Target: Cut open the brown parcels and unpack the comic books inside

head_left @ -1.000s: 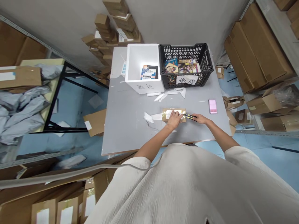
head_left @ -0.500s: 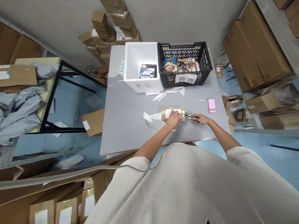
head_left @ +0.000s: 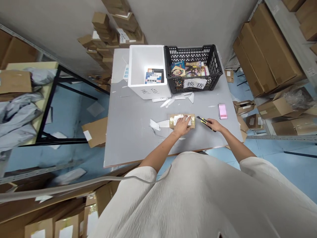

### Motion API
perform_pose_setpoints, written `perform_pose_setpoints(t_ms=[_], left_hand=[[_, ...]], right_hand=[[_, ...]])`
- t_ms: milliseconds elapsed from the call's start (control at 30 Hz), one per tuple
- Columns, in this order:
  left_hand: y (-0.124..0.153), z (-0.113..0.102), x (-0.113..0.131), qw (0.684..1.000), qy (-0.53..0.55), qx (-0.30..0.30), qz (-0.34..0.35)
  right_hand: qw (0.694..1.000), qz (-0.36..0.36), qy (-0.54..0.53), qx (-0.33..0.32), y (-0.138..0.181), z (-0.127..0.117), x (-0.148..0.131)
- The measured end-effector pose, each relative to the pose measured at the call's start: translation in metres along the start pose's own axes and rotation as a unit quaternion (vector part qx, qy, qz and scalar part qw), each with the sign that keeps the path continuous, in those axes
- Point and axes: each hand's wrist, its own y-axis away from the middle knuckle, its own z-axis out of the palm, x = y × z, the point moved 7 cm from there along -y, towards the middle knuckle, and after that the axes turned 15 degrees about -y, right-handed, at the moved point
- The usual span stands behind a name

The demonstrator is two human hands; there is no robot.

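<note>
A small brown cardboard box (head_left: pixel 171 121), wrapped in shiny tape with a white label on top, lies near the front of the grey table. My left hand (head_left: pixel 182 125) holds it down from above, its fingers bent over the label and hiding part of it. In my right hand (head_left: pixel 214 125) is a black and yellow utility knife (head_left: pixel 205 121). The knife's tip points at the box's right end, with a small gap between them. White paper scraps (head_left: pixel 155 125) lie against the box's left side.
A white foam box (head_left: pixel 148 90) with books stands at the table's back, beside a black plastic crate (head_left: pixel 215 77) holding more books. Torn paper strips (head_left: pixel 170 100) lie in front of them. A pink phone-like object (head_left: pixel 222 111) sits at right. Cartons (head_left: pixel 269 49) fill the right shelf.
The knife has drawn back from the box's right end, and its blade now stands clear of it. My left hand stays on the box. The whole view has shifted slightly.
</note>
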Motion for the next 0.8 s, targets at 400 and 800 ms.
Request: perform_pose_setpoints(t_ms=[400,800], left_hand=[[-0.026,-0.004,-0.015,0.998,-0.005,0.003,-0.060],[-0.013,0.001,-0.006,0.997,-0.008,0.031,-0.064]], right_hand=[[0.990,-0.102,0.101,0.014,0.022,0.017,-0.020],[0.945,-0.156,0.281,0.066,0.011,0.035,-0.015]])
